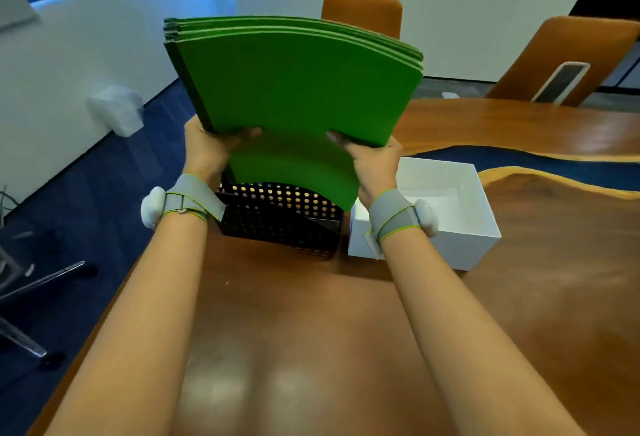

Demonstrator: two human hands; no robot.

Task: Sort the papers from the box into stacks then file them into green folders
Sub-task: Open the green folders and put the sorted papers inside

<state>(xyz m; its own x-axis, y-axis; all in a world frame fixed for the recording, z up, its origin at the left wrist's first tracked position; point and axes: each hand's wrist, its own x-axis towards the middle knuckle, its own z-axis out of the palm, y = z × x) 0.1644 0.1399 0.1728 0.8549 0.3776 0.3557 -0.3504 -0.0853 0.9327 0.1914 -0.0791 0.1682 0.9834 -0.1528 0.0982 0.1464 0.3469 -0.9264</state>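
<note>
While I look down through the head camera, both my hands are clamped on a bundle of green folders (298,89), raised upright at twelve o'clock above the black perforated rack (280,224). My left hand (207,148) grips the bundle's lower corner at about seven o'clock, thumb laid across the front cover. My right hand (370,165) grips the opposite lower corner at five o'clock in the same way. One more green sheet (298,179) hangs lower, between my wrists, with its bottom edge behind the rack's rim; I cannot tell whether it belongs to the bundle. The white box (457,227) sits just beside the rack at one o'clock on the wooden table (311,331). Its inside reads only as white, so I cannot say how many papers it holds. Two orange chairs (363,12) stand past the table at twelve and two o'clock. I judge the folders light but floppy, since the covers bow across the top. The smooth card could fan or slide apart, so a two-handed pinch low at the corners, squeezing all the layers together, seems the safest hold.
</note>
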